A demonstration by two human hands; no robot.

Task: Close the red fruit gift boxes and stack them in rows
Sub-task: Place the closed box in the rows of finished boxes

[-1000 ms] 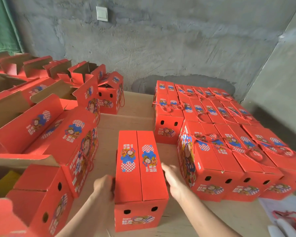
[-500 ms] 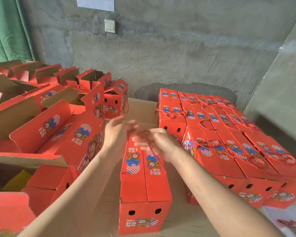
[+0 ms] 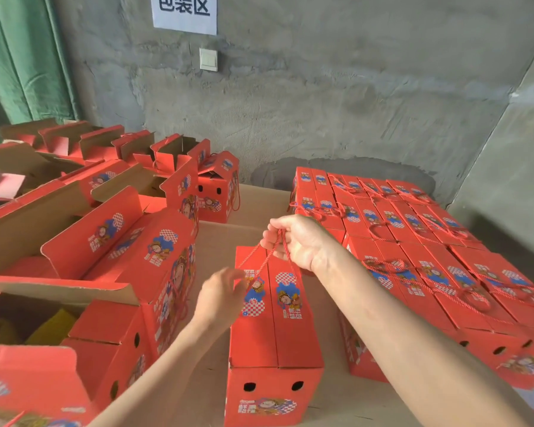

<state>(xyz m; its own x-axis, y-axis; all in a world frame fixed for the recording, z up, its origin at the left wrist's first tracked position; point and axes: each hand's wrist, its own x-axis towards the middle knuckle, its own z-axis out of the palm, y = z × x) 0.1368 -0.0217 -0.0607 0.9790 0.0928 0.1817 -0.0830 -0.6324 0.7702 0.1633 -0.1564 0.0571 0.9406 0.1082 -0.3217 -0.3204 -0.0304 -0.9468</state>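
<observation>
While your right hand (image 3: 302, 241) clenches the red twisted cord handle (image 3: 266, 257), the closed red gift box (image 3: 253, 334) sits directly beneath your fingers. Its two top flaps meet in a straight seam, and two round holes pierce its printed end face. Your left hand (image 3: 221, 292) blurs beside the cord's lower end; you cannot tell whether it pinches. Left of those fingers, open cardboard boxes (image 3: 105, 241) stand flaps-up, one showing something yellow (image 3: 54, 326) inside. Right of your fingers, closed boxes (image 3: 429, 272) lie packed in rows.
</observation>
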